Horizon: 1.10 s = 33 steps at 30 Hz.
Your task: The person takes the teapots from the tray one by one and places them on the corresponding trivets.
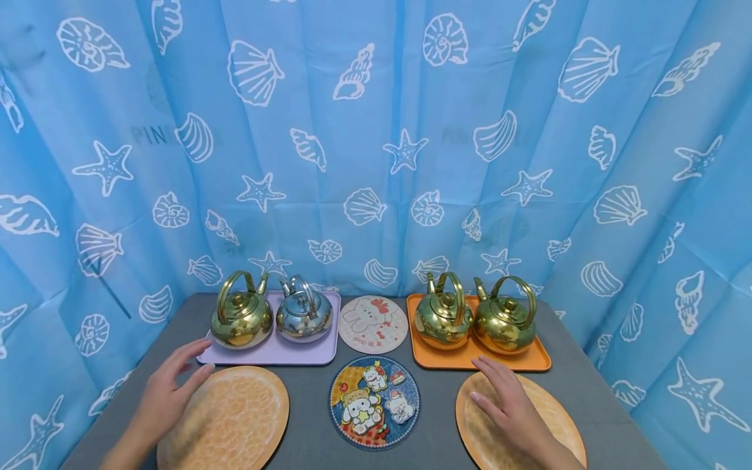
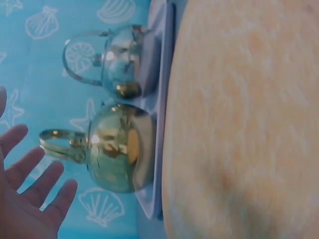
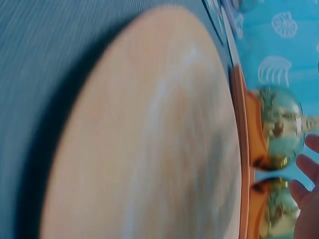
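Note:
My left hand (image 1: 167,395) hovers with spread fingers over the left edge of a round tan mat (image 1: 241,418), holding nothing. Beyond it, a gold teapot (image 1: 242,320) and a silver teapot (image 1: 304,316) stand on a lilac tray (image 1: 267,356); the left wrist view also has the gold teapot (image 2: 114,149) near my fingers. My right hand (image 1: 514,408), fingers extended and holding nothing, is above a second tan mat (image 1: 552,408). Two gold teapots, one on the left (image 1: 443,323) and one on the right (image 1: 506,326), stand on an orange tray (image 1: 423,356) behind it.
Between the trays lies a round pale rabbit mat (image 1: 358,320). Nearer me is a round blue cartoon mat (image 1: 346,372). All sit on a grey tabletop (image 1: 311,398). A blue curtain (image 1: 376,163) with white shell prints hangs behind and along both sides.

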Each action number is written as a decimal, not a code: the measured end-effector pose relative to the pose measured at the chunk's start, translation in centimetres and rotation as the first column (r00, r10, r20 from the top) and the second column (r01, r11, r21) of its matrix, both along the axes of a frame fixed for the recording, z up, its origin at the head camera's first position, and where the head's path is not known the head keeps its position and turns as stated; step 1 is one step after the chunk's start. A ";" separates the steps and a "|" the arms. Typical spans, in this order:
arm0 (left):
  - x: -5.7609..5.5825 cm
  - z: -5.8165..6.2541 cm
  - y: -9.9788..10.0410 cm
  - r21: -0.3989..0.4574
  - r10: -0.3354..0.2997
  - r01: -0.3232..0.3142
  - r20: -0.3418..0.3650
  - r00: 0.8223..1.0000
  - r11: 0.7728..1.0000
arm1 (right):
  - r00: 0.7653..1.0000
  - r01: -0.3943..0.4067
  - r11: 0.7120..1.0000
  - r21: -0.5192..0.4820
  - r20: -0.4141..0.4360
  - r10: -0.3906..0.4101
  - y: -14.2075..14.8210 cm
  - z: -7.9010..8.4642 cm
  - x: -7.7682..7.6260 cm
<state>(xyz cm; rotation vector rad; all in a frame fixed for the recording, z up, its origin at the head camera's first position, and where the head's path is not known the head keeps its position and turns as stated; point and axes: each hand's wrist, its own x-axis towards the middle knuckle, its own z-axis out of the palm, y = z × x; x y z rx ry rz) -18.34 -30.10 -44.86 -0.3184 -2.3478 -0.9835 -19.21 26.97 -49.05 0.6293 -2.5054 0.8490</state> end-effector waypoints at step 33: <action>-5.0 0.1 4.6 0.609 0.246 -0.175 -0.033 0.969 0.773 | 0.955 -0.010 0.958 -0.287 0.282 0.094 -14.4 -1.4 -4.3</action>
